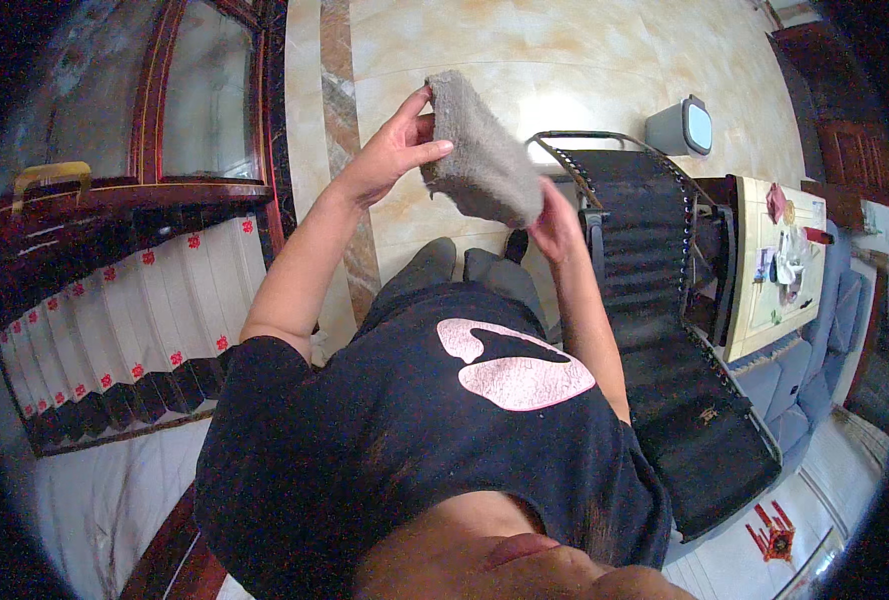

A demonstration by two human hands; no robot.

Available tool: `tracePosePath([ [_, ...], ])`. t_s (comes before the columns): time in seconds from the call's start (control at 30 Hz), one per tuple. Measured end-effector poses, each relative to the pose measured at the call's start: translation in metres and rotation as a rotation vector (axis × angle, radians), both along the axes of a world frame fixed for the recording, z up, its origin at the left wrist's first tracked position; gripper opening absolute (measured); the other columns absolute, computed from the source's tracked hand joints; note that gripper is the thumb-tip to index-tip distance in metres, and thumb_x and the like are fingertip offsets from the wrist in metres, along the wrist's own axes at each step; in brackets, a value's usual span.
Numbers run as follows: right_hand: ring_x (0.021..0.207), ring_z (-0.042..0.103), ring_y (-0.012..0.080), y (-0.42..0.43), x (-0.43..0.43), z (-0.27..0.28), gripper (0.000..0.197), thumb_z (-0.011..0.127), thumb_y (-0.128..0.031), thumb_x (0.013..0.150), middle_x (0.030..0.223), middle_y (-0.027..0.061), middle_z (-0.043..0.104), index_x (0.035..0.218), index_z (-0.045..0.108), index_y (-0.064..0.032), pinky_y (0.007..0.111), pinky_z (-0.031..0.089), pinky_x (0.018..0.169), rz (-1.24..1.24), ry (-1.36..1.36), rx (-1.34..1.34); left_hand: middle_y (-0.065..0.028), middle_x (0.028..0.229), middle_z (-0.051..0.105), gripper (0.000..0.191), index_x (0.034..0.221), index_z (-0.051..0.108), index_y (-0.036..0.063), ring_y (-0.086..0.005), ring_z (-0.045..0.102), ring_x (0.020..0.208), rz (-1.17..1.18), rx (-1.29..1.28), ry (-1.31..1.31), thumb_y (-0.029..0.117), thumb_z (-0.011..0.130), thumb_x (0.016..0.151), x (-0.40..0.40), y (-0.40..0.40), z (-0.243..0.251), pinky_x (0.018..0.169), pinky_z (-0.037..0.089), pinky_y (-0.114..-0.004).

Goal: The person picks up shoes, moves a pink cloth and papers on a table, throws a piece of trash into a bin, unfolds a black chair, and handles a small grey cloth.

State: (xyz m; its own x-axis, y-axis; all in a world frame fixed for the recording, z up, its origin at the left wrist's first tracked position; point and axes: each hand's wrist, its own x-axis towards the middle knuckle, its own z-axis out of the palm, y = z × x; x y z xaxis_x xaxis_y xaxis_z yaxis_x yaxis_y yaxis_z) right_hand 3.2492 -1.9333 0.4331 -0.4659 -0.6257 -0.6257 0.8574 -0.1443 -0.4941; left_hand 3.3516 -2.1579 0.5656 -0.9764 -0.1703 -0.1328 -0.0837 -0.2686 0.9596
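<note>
A grey cloth [482, 150], fuzzy like a towel and seemingly folded, hangs stretched between my two hands above the tiled floor. My left hand [399, 146] grips its left edge, with the thumb on the near face and the fingers partly hidden behind it. At the lower right corner, my right hand [555, 225] holds the cloth; this hand and that end of the cloth are blurred. The cloth's far side is hidden.
Close on my right stands a black reclining chair [639, 247] with a metal frame. Beyond it are a table [752, 300] bearing small items and a blue sofa [797, 367]. A grey bin [677, 127] stands ahead right. A dark wooden cabinet [212, 196] with glass panels is left.
</note>
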Motion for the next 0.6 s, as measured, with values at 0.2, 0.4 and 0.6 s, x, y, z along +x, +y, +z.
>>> tracePosePath([
  [0.2, 0.053, 0.042, 0.0069, -0.003, 0.047, -0.018, 0.027, 0.053, -0.035, 0.081, 0.071, -0.0027, 0.048, 0.090, 0.056, -0.0097, 0.021, 0.038, 0.047, 0.635, 0.154, 0.177, -0.0091, 0.110, 0.050, 0.063, 0.130, 0.023, 0.0039, -0.0164, 0.048, 0.099, 0.013, -0.125, -0.154, 0.007, 0.057, 0.077, 0.004, -0.010, 0.005, 0.085, 0.039, -0.030],
  [0.4, 0.068, 0.043, 0.0058, -0.004, 0.046, -0.011, 0.025, 0.055, -0.031, 0.082, 0.075, -0.0029, 0.050, 0.086, 0.056, -0.0067, 0.020, 0.037, 0.063, 0.587, 0.646, 0.123, -0.0111, 0.101, 0.056, 0.043, 0.119, 0.041, 0.0049, -0.0238, 0.054, 0.094, -0.013, -0.897, -0.028, 0.009, 0.053, 0.078, 0.012, -0.036, -0.001, 0.079, 0.042, -0.031],
  [0.6, 0.067, 0.041, 0.0047, 0.055, -0.009, 0.015, 0.017, 0.061, -0.020, 0.078, 0.071, -0.0041, 0.046, 0.079, 0.051, -0.0066, 0.020, 0.035, 0.059, 0.055, 0.832, 0.400, -0.0128, 0.088, 0.057, 0.021, 0.103, 0.049, 0.0115, -0.0283, 0.055, 0.083, -0.220, -1.458, -0.294, 0.015, 0.047, 0.082, 0.007, -0.044, 0.001, 0.072, 0.044, -0.036],
])
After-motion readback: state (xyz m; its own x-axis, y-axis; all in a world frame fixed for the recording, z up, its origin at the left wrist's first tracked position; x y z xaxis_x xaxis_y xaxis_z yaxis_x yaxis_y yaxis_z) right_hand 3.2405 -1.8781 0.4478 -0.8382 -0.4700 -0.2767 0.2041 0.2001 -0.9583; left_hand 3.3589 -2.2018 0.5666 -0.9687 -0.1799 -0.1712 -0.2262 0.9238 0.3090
